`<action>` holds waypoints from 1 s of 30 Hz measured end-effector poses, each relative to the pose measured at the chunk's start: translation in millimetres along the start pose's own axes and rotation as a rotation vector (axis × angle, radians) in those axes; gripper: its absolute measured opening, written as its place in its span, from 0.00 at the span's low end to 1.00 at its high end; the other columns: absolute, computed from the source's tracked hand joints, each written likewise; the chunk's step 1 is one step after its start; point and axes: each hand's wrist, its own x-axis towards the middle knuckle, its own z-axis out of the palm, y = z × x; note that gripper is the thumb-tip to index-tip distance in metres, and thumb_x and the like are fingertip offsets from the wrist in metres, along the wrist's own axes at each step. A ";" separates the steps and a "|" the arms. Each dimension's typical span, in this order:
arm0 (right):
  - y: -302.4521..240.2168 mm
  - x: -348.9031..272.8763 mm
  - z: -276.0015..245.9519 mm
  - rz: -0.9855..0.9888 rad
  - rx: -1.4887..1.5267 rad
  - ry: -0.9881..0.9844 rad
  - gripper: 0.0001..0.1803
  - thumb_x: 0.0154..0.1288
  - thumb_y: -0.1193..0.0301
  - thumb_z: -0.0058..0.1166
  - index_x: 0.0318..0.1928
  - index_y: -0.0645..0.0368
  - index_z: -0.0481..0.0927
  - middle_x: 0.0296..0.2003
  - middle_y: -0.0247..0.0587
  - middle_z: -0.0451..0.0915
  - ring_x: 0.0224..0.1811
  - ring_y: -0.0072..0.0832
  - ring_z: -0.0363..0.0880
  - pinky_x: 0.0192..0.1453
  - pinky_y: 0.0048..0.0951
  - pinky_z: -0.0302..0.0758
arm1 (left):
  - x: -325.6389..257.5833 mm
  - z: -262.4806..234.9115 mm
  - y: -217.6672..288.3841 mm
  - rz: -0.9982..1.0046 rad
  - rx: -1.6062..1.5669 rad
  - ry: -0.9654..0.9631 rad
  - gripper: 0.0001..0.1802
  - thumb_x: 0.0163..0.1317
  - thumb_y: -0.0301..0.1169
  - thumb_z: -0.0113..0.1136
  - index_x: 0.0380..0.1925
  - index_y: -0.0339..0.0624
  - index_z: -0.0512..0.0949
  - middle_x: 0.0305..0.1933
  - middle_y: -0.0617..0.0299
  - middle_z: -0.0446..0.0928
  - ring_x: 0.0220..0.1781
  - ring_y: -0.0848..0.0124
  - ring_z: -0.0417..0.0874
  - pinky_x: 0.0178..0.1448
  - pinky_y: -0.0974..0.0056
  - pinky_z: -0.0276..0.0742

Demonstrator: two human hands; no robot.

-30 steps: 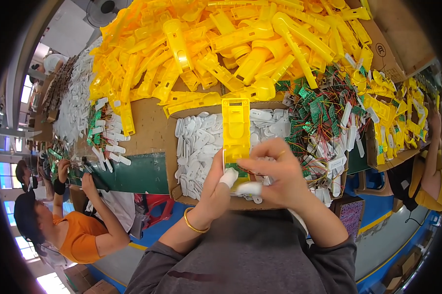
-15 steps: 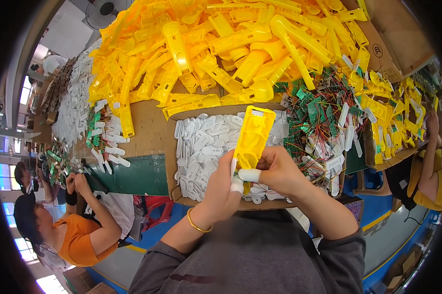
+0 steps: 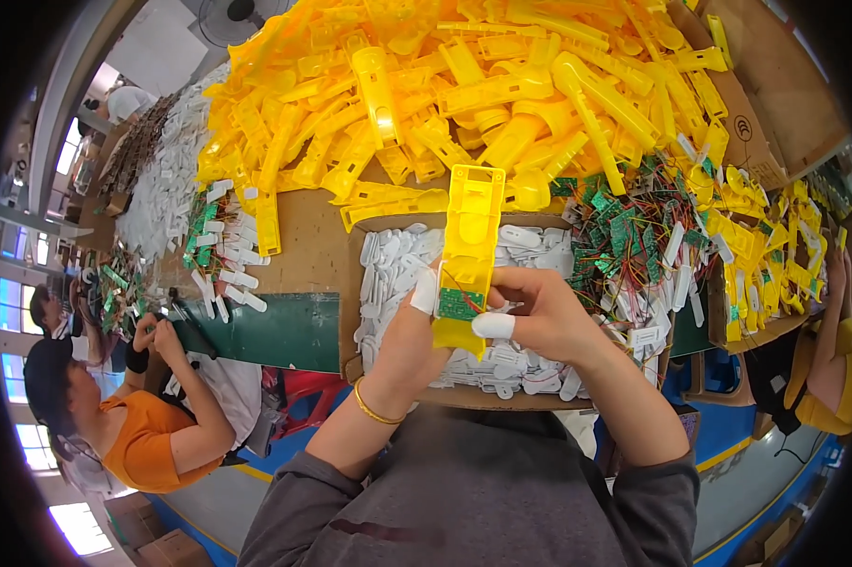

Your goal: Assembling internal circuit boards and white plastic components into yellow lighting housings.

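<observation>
Both hands grip one long yellow plastic housing, held upright over the near cardboard tray. Left hand is closed around the housing's lower left edge, thumb capped with a white finger cot. Right hand is closed on the lower right edge, its capped thumb pressing just below a small green circuit board seated in the housing, with thin wires running up from it.

Far across the table lies a large heap of yellow housings, too many to count. The tray holds a dense layer of white plastic pieces, likewise uncountable. To the right sits a tangle of green boards with red wires.

Risk, as a judgement: thumb pressure off-centre could tilt the board out of its seat or pinch a wire against the housing wall. A slack grip could drop the housing into the tray.

One housing is in hand, with one board fitted.
</observation>
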 end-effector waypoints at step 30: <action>-58.5 -29.0 -32.0 -0.280 0.201 -0.078 0.21 0.63 0.73 0.44 0.54 0.71 0.69 0.21 0.28 0.71 0.25 0.16 0.70 0.31 0.16 0.64 | 15.2 9.0 4.6 0.770 0.978 0.232 0.18 0.70 0.35 0.39 0.56 0.38 0.65 0.45 0.54 0.77 0.43 0.69 0.80 0.46 0.68 0.74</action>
